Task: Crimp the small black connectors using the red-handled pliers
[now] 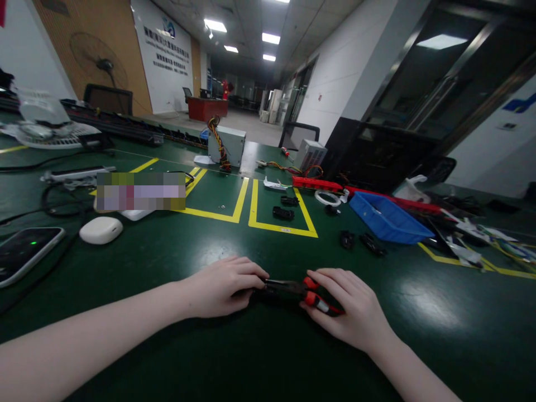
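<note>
Red-handled needle-nose pliers [287, 285] lie across the middle, low over the green table. My right hand [354, 304] is closed around their red handles. The dark jaws point left, and their tips reach the fingers of my left hand [224, 286]. That hand is closed in a pinch at the tips; a small dark piece seems to be there, but the fingers hide most of it. Beyond the hands, a black part [283, 213] and a smaller black part [289, 200] lie inside a yellow taped outline.
A blue bin [387, 219] stands at the right, with black coiled cables [372, 244] in front of it. To the left are a white rounded case [101, 230] and a phone-like device [29, 254]. A metal power supply box [228, 146] stands farther back.
</note>
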### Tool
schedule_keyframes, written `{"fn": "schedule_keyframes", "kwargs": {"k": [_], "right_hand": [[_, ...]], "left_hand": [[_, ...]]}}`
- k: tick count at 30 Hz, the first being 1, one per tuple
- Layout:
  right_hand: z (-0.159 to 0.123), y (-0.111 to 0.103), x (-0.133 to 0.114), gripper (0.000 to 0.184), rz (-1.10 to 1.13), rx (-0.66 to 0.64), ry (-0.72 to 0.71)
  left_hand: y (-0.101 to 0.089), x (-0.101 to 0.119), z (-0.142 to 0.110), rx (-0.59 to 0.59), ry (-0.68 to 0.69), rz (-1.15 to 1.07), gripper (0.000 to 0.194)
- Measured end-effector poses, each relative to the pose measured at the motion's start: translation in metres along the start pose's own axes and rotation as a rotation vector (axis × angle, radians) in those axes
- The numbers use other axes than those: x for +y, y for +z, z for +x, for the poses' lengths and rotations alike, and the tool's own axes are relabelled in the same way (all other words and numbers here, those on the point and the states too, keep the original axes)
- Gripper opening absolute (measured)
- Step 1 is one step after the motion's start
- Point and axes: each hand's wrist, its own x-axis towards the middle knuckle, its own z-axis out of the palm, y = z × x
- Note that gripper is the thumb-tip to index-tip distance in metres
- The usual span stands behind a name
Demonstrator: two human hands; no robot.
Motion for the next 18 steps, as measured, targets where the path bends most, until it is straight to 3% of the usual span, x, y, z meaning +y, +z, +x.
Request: {"fn": "schedule_keyframes", "kwargs": {"k": [5, 18], "right_hand": [[0.0020, -0.0019, -0.0016, 0.040, -0.006, -0.002, -0.008], [0.0019, -0.0033, -0.0057, 0.038, 0.005, -0.062, -0.017]], "left_hand": [[0.0015, -0.0012, -0.0009, 0.001, 0.021, 0.022, 0.020], [0.0040, -0.0021, -0.0027, 0.045, 0.043, 0.024, 0.024]]}}
